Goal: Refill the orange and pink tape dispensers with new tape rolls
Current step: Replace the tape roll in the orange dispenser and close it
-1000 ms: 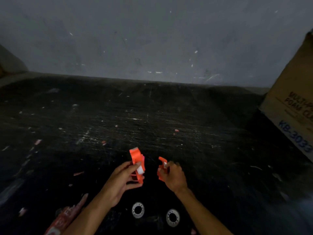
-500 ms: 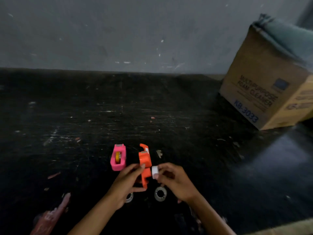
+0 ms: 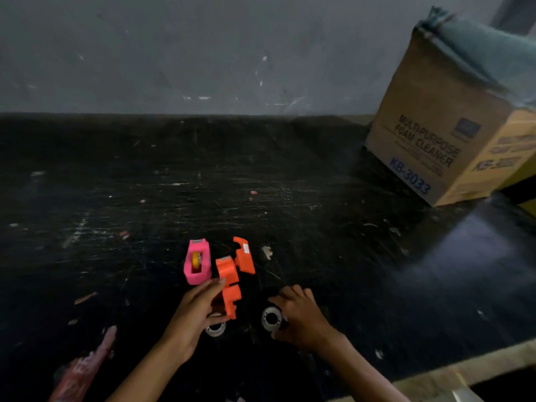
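Note:
The pink dispenser [image 3: 197, 264] lies on the dark table with a yellow core inside it. Just right of it, my left hand [image 3: 193, 314] grips the orange dispenser body [image 3: 229, 281] and holds it tilted above the table. A separate orange cover piece [image 3: 244, 256] lies just beyond that body. Two clear tape rolls lie flat near me. One roll [image 3: 216, 328] is partly hidden under my left hand. My right hand [image 3: 303, 317] has its fingers and thumb curled around the other roll [image 3: 271, 317], which rests on the table.
A cardboard box [image 3: 429, 146] with a teal cloth [image 3: 478, 47] on top stands at the back right. A red wrapper [image 3: 81, 372] lies at the near left. The grey wall [image 3: 203, 53] closes the back. The table's pale front edge [image 3: 464, 369] runs at the lower right.
My right hand has dropped from the orange dispenser to the right tape roll; the small white piece it held is out of sight. The orange cover piece now lies on the table.

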